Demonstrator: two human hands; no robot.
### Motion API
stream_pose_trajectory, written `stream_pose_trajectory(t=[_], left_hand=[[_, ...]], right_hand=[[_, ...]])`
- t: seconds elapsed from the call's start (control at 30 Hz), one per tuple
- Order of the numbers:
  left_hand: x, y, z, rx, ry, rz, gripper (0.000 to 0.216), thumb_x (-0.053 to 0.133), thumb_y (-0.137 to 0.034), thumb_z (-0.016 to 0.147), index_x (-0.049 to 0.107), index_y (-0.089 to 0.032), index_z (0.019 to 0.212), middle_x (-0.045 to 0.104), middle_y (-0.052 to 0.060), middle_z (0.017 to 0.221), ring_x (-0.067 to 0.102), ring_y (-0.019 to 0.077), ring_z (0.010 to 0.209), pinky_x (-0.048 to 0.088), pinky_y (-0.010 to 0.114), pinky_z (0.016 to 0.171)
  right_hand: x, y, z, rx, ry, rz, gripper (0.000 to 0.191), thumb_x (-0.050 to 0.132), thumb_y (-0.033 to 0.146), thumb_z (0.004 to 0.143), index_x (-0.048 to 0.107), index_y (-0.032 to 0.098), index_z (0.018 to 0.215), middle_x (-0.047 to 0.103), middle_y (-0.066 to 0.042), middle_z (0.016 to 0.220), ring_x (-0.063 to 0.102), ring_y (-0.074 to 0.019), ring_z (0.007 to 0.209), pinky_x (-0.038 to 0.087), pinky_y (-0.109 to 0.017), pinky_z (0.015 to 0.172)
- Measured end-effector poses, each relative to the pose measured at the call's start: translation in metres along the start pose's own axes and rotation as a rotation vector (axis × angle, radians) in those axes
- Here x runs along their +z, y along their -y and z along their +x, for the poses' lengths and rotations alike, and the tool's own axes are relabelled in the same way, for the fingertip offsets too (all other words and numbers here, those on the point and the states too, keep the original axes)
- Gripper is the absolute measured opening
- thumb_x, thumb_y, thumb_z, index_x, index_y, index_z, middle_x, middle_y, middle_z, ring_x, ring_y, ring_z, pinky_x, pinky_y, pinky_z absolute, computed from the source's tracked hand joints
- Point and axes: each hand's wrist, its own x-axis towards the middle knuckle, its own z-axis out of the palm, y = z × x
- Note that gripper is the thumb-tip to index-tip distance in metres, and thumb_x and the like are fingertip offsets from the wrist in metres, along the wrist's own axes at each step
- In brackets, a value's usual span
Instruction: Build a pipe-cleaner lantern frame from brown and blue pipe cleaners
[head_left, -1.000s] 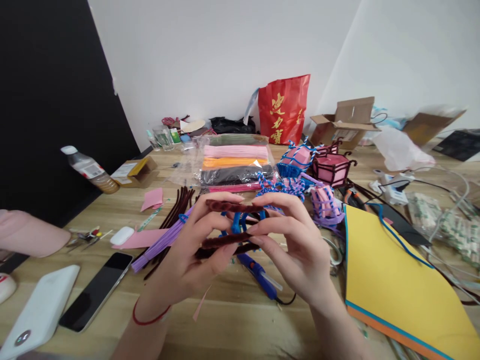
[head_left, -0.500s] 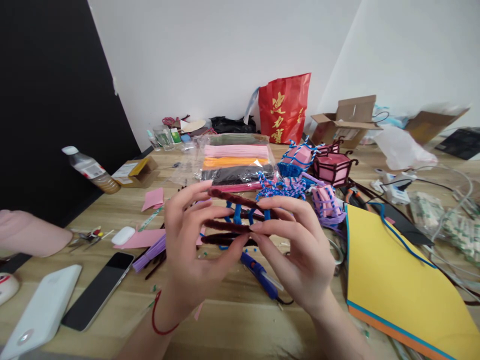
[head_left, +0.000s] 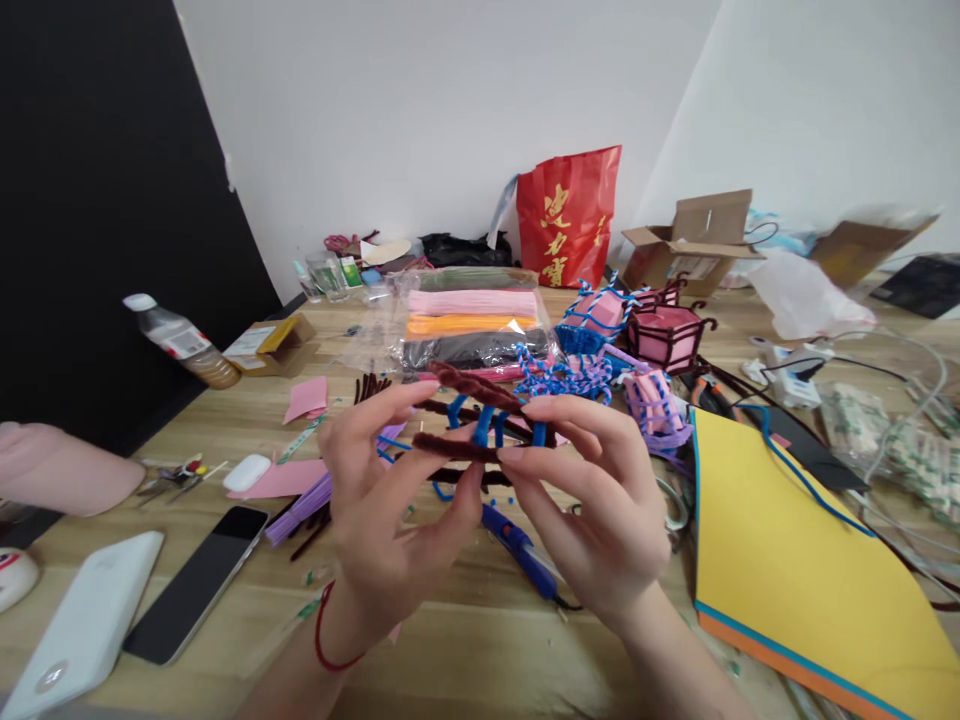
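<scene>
Head view: a small frame of dark brown fuzzy strands joined by short blue uprights (head_left: 486,425) is held up above the surface (head_left: 555,672), between the two hands. Its right end is pinched between thumb and fingers by the right hand (head_left: 611,505); its left part is gripped by the left hand (head_left: 386,520), thumb below (a red cord (head_left: 324,635) is worn at that wrist). Beneath, a blue corded tool (head_left: 521,555) is seen. Purple strands (head_left: 301,508) are laid to the left, a yellow sheet (head_left: 795,540) to the right. Farther back, a clear packet of coloured strands (head_left: 469,303) is backed by a red bag (head_left: 577,225).
</scene>
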Motion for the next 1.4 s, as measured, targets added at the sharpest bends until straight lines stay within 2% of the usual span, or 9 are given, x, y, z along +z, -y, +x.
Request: stream_pose_trajectory(t=[0.17,0.3,0.5,0.77,0.87,1.0,1.17,1.4], left_hand=[[0.000,0.000,0.002,0.024,0.017,-0.015,0.037,0.073,-0.014,0.087,0.072,-0.037,0.116,0.074,-0.002,0.114,0.064,0.0249,0.101,0.048,0.046,0.091],[0.001,-0.001,0.004,0.000,0.050,-0.157,0.039,0.068,-0.010,0.089,0.069,-0.034,0.119,0.077,-0.004,0.101,0.064,0.0209,0.087,0.047,0.041,0.084],[-0.002,0.003,0.007,-0.066,0.133,-0.297,0.025,0.065,-0.014,0.094,0.068,-0.029,0.113,0.072,0.000,0.100,0.061,0.0209,0.095,0.047,0.039,0.087],[-0.007,0.008,0.011,0.043,0.166,-0.316,0.032,0.065,-0.007,0.092,0.071,-0.026,0.118,0.072,0.002,0.104,0.059,0.0182,0.094,0.049,0.034,0.082],[-0.009,0.008,0.012,0.051,0.172,-0.340,0.025,0.066,-0.016,0.095,0.072,-0.024,0.118,0.073,0.002,0.105,0.060,0.0184,0.095,0.048,0.035,0.085],[-0.010,0.008,0.011,-0.034,0.145,-0.402,0.020,0.058,-0.033,0.103,0.076,-0.026,0.109,0.076,0.002,0.102,0.063,0.0196,0.093,0.049,0.037,0.086],[-0.007,0.010,0.010,-0.168,0.123,-0.445,0.015,0.063,-0.027,0.100,0.077,-0.027,0.095,0.077,-0.002,0.091,0.065,0.0167,0.088,0.052,0.032,0.083],[-0.006,0.008,0.010,-0.257,0.113,-0.446,0.012,0.067,-0.024,0.096,0.078,-0.026,0.090,0.077,0.000,0.089,0.068,0.0175,0.086,0.055,0.032,0.083]], right_hand=[[0.000,-0.001,-0.004,-0.044,-0.008,-0.001,0.038,0.066,0.002,0.091,0.071,0.026,0.119,0.062,-0.009,0.124,0.065,-0.0264,0.117,0.065,-0.049,0.092],[0.001,-0.001,-0.003,-0.066,-0.019,-0.007,0.037,0.067,0.001,0.090,0.071,0.024,0.118,0.061,-0.009,0.123,0.064,-0.0255,0.116,0.064,-0.046,0.090],[-0.001,0.001,0.002,-0.099,-0.029,-0.048,0.032,0.066,-0.001,0.090,0.071,0.023,0.111,0.061,-0.009,0.119,0.065,-0.0241,0.111,0.065,-0.043,0.086],[0.000,0.003,0.005,-0.138,-0.070,-0.088,0.027,0.064,0.001,0.092,0.072,0.020,0.107,0.062,-0.010,0.115,0.066,-0.0236,0.108,0.064,-0.041,0.088],[0.000,0.002,0.005,-0.135,-0.060,-0.086,0.027,0.064,0.000,0.091,0.072,0.020,0.108,0.062,-0.010,0.115,0.066,-0.0239,0.109,0.064,-0.041,0.088],[0.000,0.001,0.003,-0.145,-0.029,-0.096,0.024,0.065,0.003,0.093,0.073,0.019,0.109,0.064,-0.010,0.115,0.065,-0.0233,0.109,0.063,-0.040,0.088],[0.001,0.002,0.002,-0.099,-0.009,-0.113,0.023,0.065,0.009,0.095,0.073,0.024,0.111,0.066,-0.008,0.114,0.066,-0.0232,0.106,0.063,-0.039,0.085],[0.001,0.000,0.003,-0.140,0.009,-0.120,0.023,0.065,0.001,0.092,0.071,0.018,0.108,0.063,-0.010,0.116,0.063,-0.0221,0.109,0.061,-0.038,0.089]])
